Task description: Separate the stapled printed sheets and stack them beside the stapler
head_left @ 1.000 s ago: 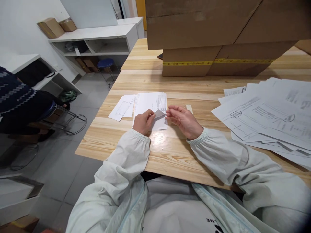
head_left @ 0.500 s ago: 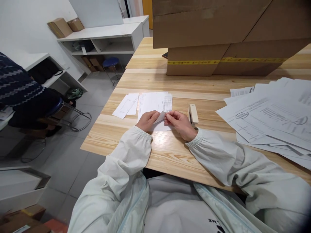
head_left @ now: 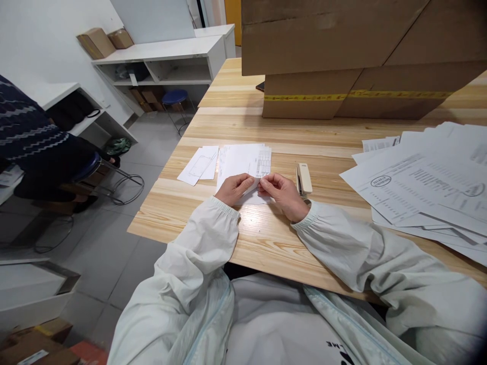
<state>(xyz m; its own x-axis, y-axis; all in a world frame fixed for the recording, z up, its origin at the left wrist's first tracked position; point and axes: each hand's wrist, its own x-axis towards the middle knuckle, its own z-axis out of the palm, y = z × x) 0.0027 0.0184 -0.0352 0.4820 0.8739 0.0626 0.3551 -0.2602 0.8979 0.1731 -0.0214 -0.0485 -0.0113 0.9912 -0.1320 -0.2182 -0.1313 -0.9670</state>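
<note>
Between my hands is a small white slip of paper (head_left: 251, 188), pinched at its left by my left hand (head_left: 235, 189) and at its right by my right hand (head_left: 280, 194). Fingers partly cover the slip. Beneath it on the wooden table lies a stack of printed sheets (head_left: 239, 158), with a table of lines at its right side. Two small white papers (head_left: 198, 165) lie overlapped left of the stack. A cream stapler (head_left: 304, 178) rests just right of my right hand.
Large cardboard boxes (head_left: 304, 96) stand stacked at the table's far side. A spread pile of printed papers (head_left: 426, 182) covers the right side. At left, a person in a patterned top (head_left: 30, 132) sits on a stool. A blue stool (head_left: 175, 97) stands by white shelves (head_left: 160, 50).
The slip between my hands is tilted lower and shows less of its face. My fingertips have come slightly closer together. The stapler and papers stay put.
</note>
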